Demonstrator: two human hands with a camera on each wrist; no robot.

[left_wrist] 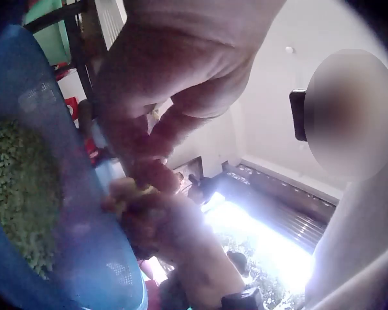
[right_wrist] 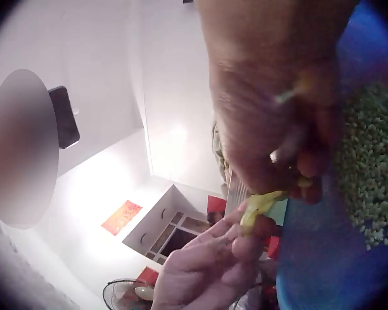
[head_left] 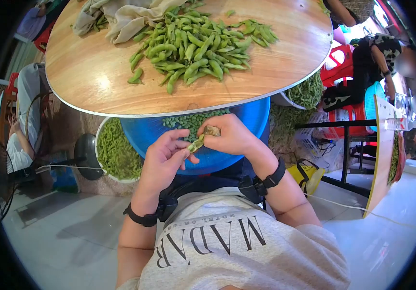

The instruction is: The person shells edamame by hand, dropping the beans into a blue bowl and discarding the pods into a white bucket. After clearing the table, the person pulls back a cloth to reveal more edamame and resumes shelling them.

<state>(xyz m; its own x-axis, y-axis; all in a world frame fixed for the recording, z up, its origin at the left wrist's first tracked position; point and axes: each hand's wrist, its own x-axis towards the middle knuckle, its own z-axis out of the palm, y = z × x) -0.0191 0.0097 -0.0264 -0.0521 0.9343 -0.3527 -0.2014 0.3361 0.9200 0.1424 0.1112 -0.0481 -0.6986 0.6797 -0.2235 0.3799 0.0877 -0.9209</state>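
Between the two hands, over a blue basin [head_left: 135, 140] with loose green beans [head_left: 196, 118] inside, is a green pod [head_left: 196, 144]. The left hand [head_left: 162, 162] pinches one end of it between thumb and fingers. At the other end the right hand [head_left: 232, 137] grips the pod, its fingers curled; a brownish thing [head_left: 212, 130] shows at its thumb and forefinger. In the right wrist view the pod [right_wrist: 262, 205] looks yellow-green and spans the fingertips of both hands. A heap of whole pods [head_left: 193, 48] lies on the wooden table [head_left: 92, 77] beyond the basin.
Pale cloth [head_left: 126, 19] lies on the table, whose rim overhangs the basin. A white tub of pods [head_left: 116, 150] stands left of the basin and another container of pods [head_left: 304, 92] to the right. A yellow bag [head_left: 307, 175] is on the floor at right. People sit at both sides.
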